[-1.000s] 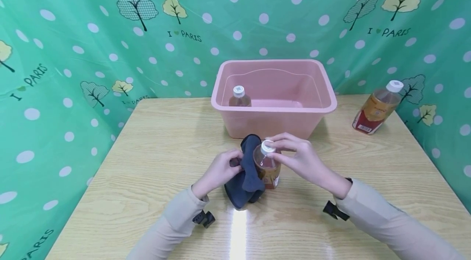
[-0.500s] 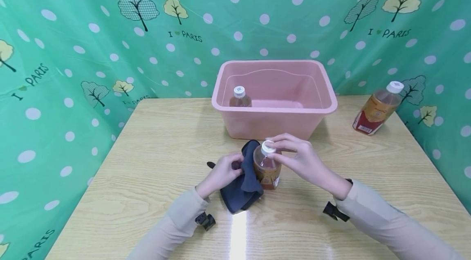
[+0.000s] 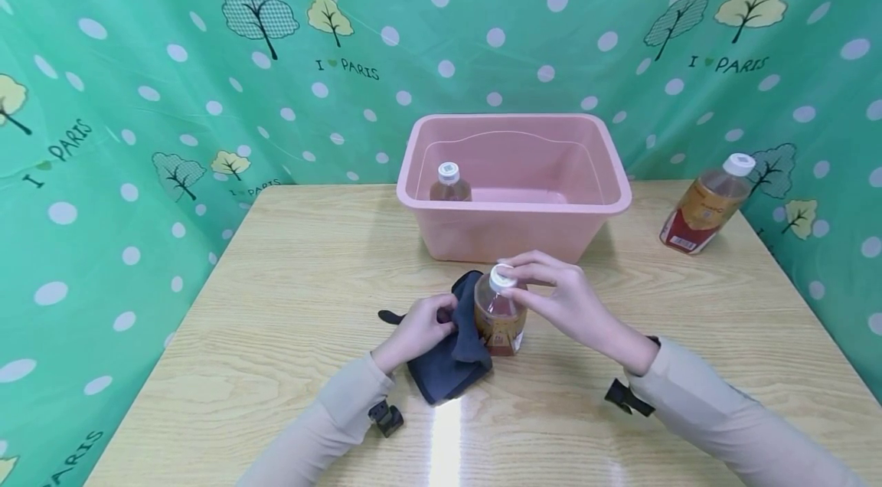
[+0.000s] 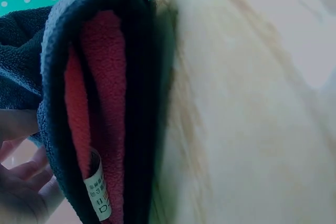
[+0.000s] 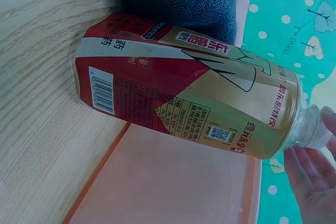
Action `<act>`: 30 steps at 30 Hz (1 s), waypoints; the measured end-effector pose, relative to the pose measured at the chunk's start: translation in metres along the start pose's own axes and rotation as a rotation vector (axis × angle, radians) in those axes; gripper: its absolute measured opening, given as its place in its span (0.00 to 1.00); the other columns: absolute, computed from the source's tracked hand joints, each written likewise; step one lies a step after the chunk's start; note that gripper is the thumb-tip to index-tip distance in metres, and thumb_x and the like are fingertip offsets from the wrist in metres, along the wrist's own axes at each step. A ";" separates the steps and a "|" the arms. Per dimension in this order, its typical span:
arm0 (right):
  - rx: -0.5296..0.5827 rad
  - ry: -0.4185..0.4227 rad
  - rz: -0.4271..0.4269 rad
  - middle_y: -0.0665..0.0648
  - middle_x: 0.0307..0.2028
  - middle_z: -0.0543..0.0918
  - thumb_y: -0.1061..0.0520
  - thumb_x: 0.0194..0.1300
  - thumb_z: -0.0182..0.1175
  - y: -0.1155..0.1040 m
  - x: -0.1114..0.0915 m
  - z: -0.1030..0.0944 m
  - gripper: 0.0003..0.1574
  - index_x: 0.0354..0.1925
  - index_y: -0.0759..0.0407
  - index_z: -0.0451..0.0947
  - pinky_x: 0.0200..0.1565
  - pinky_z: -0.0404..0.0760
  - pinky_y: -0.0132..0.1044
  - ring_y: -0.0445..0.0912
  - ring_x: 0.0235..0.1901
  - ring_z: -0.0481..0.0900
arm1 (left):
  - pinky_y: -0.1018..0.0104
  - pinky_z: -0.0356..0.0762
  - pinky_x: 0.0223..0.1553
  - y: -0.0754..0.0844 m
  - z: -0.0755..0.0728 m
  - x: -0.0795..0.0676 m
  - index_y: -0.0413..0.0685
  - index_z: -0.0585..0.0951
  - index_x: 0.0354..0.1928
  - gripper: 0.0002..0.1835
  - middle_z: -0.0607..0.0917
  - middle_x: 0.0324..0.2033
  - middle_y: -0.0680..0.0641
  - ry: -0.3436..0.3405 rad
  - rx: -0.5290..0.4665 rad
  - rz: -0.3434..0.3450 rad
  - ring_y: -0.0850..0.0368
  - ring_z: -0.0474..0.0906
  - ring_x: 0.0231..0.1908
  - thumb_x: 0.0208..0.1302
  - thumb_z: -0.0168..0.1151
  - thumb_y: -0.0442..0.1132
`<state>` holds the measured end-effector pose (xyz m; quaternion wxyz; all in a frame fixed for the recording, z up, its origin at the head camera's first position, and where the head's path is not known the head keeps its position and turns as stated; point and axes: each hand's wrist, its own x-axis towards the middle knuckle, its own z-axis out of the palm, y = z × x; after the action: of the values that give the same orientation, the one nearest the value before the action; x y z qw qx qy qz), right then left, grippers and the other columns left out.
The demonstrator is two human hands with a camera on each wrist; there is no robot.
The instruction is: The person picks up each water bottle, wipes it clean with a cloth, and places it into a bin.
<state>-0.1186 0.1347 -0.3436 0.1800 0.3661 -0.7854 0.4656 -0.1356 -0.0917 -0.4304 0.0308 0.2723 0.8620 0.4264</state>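
A dark blue towel (image 3: 444, 370) is bunched against the left side of a drink bottle (image 3: 501, 328). My left hand (image 3: 419, 326) pinches it between thumb and fingers. In the left wrist view the towel (image 4: 50, 51) curls open, with a reddish inner side and a white tag (image 4: 98, 192). My right hand (image 3: 561, 289) grips the bottle's white cap (image 3: 502, 277) from the right. The bottle stands upright on the table. Its red and tan label (image 5: 173, 85) shows in the right wrist view, with the towel (image 5: 184, 6) touching the far side.
Behind the hands stands a pink bin (image 3: 510, 230) with another white-capped bottle (image 3: 449, 184) inside, at its left. A third bottle (image 3: 706, 202) stands at the table's back right. A green dotted curtain (image 3: 482, 35) hangs behind the wooden table (image 3: 276, 303).
My left hand has slid slightly down with the towel, and the towel's lower edge has shifted left. A dark towel end now shows left of the hand. The right hand and bottle stay put.
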 end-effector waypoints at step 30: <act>0.018 0.008 -0.007 0.58 0.39 0.79 0.71 0.44 0.64 0.001 -0.001 0.000 0.19 0.39 0.66 0.79 0.37 0.75 0.24 0.40 0.39 0.77 | 0.69 0.73 0.29 0.043 -0.033 -0.002 0.39 0.78 0.32 0.10 0.79 0.31 0.45 0.113 -0.045 0.082 0.55 0.75 0.30 0.47 0.57 0.22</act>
<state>-0.1190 0.1352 -0.3447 0.1813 0.3685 -0.7793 0.4734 -0.1244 -0.0953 -0.3779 -0.0292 0.2821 0.8408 0.4612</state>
